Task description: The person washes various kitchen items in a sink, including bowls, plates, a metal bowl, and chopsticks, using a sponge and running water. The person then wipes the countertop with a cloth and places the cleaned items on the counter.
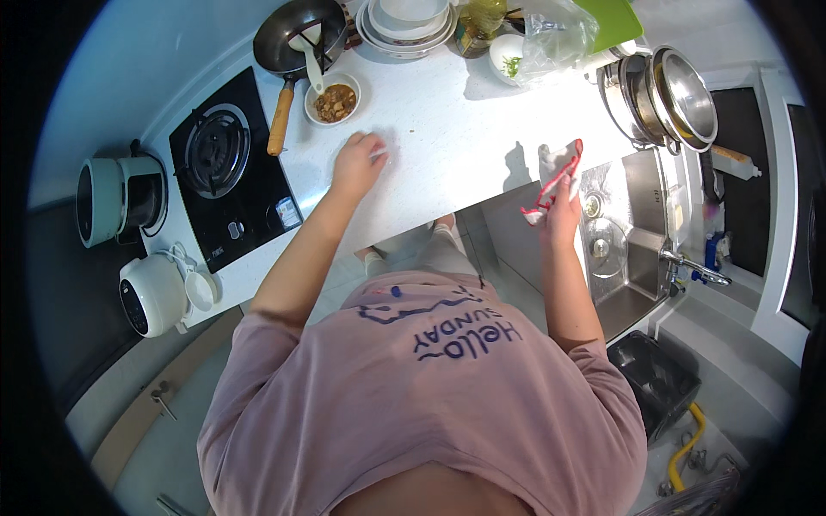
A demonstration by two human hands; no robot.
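On the right, my right hand (563,216) grips a white cloth with red edging (556,171), held over the counter edge beside the sink. My left hand (358,164) is over the white countertop (445,122) with its fingers curled. A small whitish patch shows between its thumb and fingers; whether it is a held thing is unclear. Just beyond that hand stands a white bowl (309,109) of brown chunky food (335,103), with a pale spoon or spatula (314,74) leaning over it. A dark wok (274,45) with a wooden handle (281,122) lies beside the bowl.
Left are a black gas hob (258,193), a green-and-black appliance (103,200) and a white cooker (151,297). Stacked bowls (413,45), a plastic bag (558,39) and a bowl with chopped greens (506,55) stand behind. Steel pots (687,97) adjoin the sink (635,277).
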